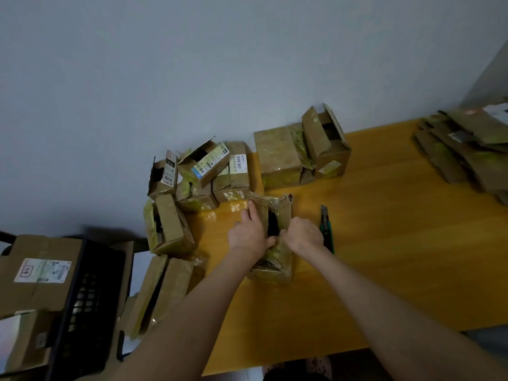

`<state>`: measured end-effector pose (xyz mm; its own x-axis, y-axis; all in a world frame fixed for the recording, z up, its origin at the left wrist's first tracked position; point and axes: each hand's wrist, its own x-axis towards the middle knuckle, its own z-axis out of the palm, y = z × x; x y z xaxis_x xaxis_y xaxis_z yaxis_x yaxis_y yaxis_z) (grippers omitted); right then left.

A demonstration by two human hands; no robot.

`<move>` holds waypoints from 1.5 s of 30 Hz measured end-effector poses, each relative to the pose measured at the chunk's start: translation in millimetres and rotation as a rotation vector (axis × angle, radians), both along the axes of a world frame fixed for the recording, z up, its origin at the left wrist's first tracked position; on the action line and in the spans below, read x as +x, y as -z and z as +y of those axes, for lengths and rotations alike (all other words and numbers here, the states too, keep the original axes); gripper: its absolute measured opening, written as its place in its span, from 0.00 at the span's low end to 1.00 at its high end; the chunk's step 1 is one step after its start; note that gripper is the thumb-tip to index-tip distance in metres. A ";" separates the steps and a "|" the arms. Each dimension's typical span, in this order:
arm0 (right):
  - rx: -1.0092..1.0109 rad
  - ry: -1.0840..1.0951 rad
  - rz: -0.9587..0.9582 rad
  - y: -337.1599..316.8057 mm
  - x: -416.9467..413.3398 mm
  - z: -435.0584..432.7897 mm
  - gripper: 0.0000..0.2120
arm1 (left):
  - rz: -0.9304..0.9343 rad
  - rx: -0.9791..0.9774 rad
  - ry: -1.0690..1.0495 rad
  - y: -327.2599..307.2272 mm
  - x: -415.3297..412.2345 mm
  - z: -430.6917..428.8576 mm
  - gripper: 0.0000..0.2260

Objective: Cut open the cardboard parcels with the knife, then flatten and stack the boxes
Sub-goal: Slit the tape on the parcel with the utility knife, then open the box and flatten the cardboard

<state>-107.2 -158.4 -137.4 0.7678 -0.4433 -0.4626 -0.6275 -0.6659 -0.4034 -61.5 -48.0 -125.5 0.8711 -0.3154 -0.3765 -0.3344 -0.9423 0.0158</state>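
Far left of the opened parcel (272, 274), off the edge of the wooden table (384, 257): black plastic crate (90, 298) with cardboard cartons (41, 270) leaning against it. Behind and left of the parcel: cluster of small parcels (198, 174), several with flaps up and labels showing. On the parcel itself: left hand (248, 235) gripping the left flap, fingers laid over the top, thumb hooked into the dark slit. Right hand (303, 233) curled on the right flap, fingertips hidden, probably tucked into the same slit. Hands close together, both clamped on the parcel. Just right of the parcel, beside the right hand: utility knife (327, 229) lying flat on the wood, unheld. Behind and right: two larger boxes (280, 158), touching, one open-topped. Far right: stack of flattened boxes (464, 149).
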 end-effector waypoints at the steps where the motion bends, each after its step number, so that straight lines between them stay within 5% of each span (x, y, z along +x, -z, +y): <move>1: -0.007 0.003 -0.005 -0.2 0.7 0.4 0.17 | -0.016 0.019 -0.010 -0.6 -0.2 -4.6 0.48; 10: 0.014 0.015 0.019 2.9 -3.6 -2.2 0.18 | 0.066 -0.034 -0.123 -11.6 12.0 -21.0 0.41; 15: 0.062 0.016 0.012 0.9 -6.6 -1.4 0.20 | 0.259 -0.237 -0.168 -29.7 28.6 -5.6 0.05; 19: 0.077 -0.002 0.026 -7.8 -10.7 -2.1 0.18 | 0.329 -0.297 -0.213 -37.9 27.1 -1.3 0.08; 32: 0.093 0.192 -0.138 -38.9 -15.3 -40.7 0.15 | 0.533 -0.972 -0.534 -85.9 32.3 18.0 0.10; 36: 0.172 0.151 -0.199 -37.2 -14.0 -36.6 0.13 | 0.529 -0.956 -0.496 -93.7 27.3 19.9 0.08; 45: 0.106 0.320 -0.263 -53.5 -5.4 -18.7 0.50 | 0.196 -0.887 -0.306 -90.1 1.2 -1.0 0.11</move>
<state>-112.6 -177.1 -84.0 0.6970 -0.6389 -0.3256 -0.6627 -0.4006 -0.6327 -60.3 -49.0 -35.5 0.9101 -0.3246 -0.2576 0.0089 -0.6062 0.7953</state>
